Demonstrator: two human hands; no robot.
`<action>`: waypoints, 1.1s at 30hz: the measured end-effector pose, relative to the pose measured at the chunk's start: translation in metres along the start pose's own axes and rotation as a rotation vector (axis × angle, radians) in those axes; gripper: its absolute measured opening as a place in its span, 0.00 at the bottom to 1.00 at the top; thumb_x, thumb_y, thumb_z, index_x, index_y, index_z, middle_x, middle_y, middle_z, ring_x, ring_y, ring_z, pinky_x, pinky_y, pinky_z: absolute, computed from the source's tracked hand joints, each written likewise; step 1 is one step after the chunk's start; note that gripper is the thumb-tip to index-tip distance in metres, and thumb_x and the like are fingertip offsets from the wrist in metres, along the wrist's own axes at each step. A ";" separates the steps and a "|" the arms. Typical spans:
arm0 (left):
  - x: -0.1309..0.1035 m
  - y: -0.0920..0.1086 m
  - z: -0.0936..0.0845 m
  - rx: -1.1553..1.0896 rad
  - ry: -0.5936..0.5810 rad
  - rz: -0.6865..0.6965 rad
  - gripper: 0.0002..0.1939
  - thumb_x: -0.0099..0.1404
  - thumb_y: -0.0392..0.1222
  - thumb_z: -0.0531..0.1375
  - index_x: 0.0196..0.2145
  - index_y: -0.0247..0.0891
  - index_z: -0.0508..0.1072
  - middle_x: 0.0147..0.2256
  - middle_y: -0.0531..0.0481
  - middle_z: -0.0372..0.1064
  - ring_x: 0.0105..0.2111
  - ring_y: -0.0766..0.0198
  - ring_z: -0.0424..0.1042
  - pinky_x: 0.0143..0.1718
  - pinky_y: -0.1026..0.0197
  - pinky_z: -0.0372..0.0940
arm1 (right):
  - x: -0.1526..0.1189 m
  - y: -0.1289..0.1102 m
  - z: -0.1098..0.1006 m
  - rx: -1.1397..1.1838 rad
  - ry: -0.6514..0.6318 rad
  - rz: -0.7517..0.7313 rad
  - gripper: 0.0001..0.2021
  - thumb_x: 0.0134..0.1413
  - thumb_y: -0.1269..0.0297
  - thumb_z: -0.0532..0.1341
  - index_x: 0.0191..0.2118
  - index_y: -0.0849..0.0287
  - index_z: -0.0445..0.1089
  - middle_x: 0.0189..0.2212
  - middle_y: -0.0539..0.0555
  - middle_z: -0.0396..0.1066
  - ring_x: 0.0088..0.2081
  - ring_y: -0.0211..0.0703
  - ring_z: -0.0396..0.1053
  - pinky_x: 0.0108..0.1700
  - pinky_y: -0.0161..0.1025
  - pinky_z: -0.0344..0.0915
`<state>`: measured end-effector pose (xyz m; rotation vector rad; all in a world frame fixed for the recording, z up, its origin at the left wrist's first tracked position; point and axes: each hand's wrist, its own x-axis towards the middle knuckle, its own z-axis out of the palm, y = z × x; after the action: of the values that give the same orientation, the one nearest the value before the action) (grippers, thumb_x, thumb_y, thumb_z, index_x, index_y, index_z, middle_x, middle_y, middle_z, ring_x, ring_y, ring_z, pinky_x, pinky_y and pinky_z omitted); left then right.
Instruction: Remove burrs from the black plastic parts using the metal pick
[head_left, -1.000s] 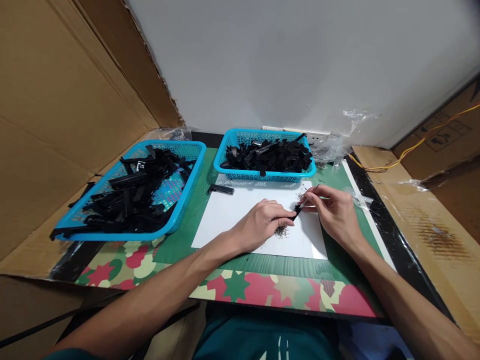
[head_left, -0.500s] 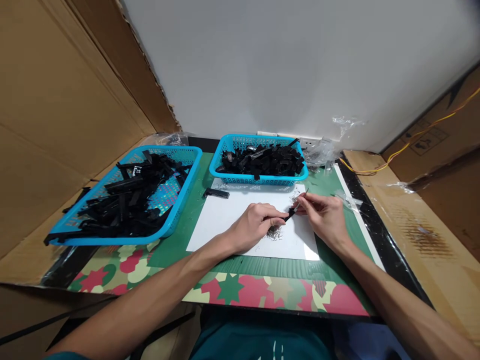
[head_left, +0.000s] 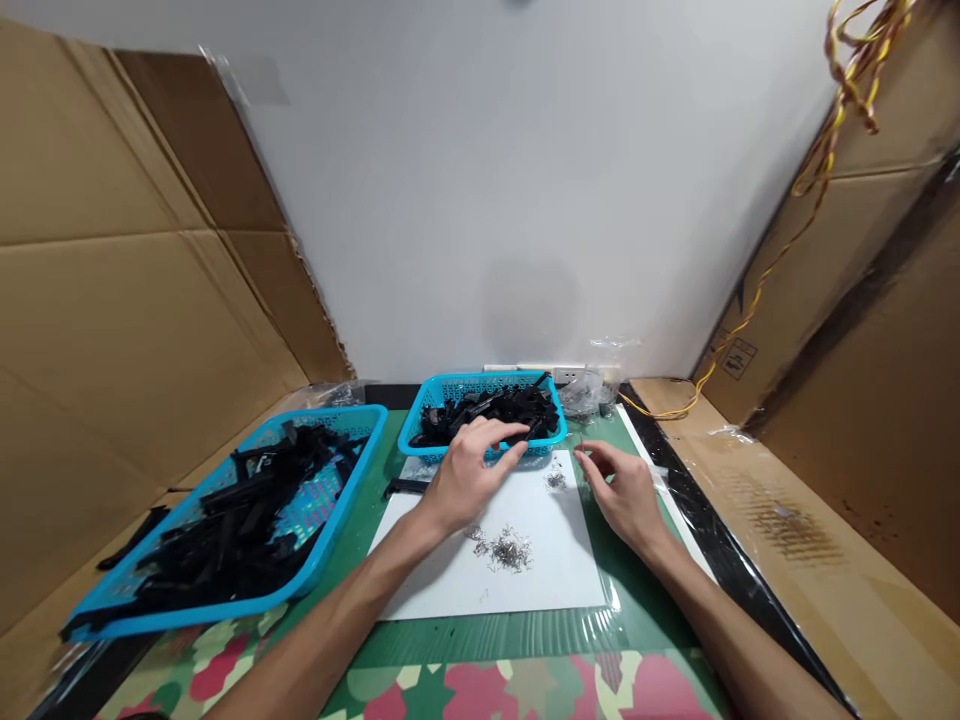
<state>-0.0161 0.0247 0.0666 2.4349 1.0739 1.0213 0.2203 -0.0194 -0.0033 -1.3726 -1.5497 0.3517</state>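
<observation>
Left hand (head_left: 466,478): held at the front rim of the blue rear basket (head_left: 409,440), upper centre; thumb and forefinger narrowly parted, whether a part is gripped cannot be told. Right hand (head_left: 626,497): right of centre; a thin tool (head_left: 581,442), mostly hidden, apparently pinched. Small metal pieces (head_left: 510,550): heaped on white paper (head_left: 420,590), lower centre; apparently many left unused. Black part (head_left: 405,487): one, laid at the paper's left edge. Blue left basket (head_left: 375,440): black pieces loaded. Finished and unfinished stock: not distinguishable; progress judged partial.
</observation>
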 end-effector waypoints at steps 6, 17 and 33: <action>0.056 -0.004 -0.010 0.310 -0.230 0.179 0.12 0.73 0.40 0.60 0.50 0.37 0.79 0.46 0.44 0.79 0.46 0.53 0.72 0.52 0.49 0.63 | 0.001 0.001 -0.001 -0.095 -0.054 -0.062 0.16 0.72 0.55 0.55 0.45 0.55 0.79 0.34 0.56 0.83 0.32 0.51 0.79 0.36 0.41 0.66; 0.063 -0.018 -0.014 0.200 -0.298 0.290 0.13 0.74 0.37 0.56 0.48 0.38 0.81 0.54 0.41 0.76 0.54 0.53 0.73 0.59 0.47 0.65 | 0.014 0.013 -0.020 -0.070 0.025 0.041 0.19 0.73 0.56 0.50 0.49 0.58 0.76 0.28 0.54 0.76 0.28 0.47 0.73 0.33 0.39 0.62; -0.086 -0.103 -0.208 0.552 -0.256 -0.680 0.19 0.59 0.56 0.59 0.33 0.39 0.80 0.28 0.46 0.74 0.29 0.56 0.70 0.31 0.60 0.57 | -0.004 0.027 -0.007 -0.219 -0.384 -0.040 0.12 0.60 0.54 0.60 0.32 0.54 0.75 0.29 0.55 0.76 0.31 0.51 0.73 0.34 0.42 0.63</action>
<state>-0.2580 0.0278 0.1182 2.1661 2.0749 0.2016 0.2414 -0.0173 -0.0223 -1.5012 -1.9756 0.4507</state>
